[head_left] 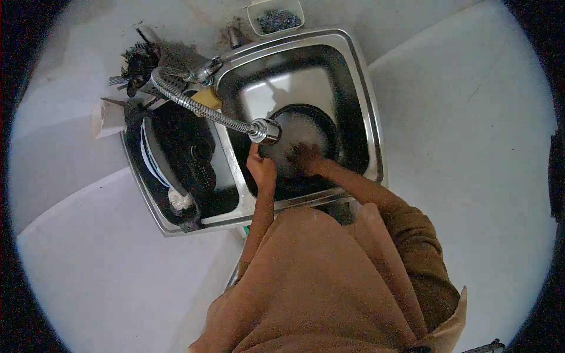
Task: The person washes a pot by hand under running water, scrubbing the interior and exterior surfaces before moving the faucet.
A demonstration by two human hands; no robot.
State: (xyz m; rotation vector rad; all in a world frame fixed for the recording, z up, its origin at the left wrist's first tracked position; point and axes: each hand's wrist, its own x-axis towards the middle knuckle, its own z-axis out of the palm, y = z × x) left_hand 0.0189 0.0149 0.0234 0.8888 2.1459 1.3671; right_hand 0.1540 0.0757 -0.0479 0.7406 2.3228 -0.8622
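Observation:
A round dark pan (pixel 300 126) lies in the right basin of the steel sink (pixel 353 70), its inside greyish and wet-looking. My left hand (pixel 263 169) is closed at the pan's left rim, one finger stretched up beneath the faucet head (pixel 266 131). Inside the pan rests my right hand (pixel 307 159), fingers spread and somewhat blurred. Whether anything small lies under that palm is hidden. The flexible metal faucet neck (pixel 194 106) arches over the divider towards the pan.
Plates (pixel 154 153) and dark items stand in a rack in the left basin. A yellow sponge-like item (pixel 207 100) lies by the faucet base. Behind are a utensil holder (pixel 170 56) and a pale container (pixel 253 17) with a scourer-like mass. A white object (pixel 109 117) sits left.

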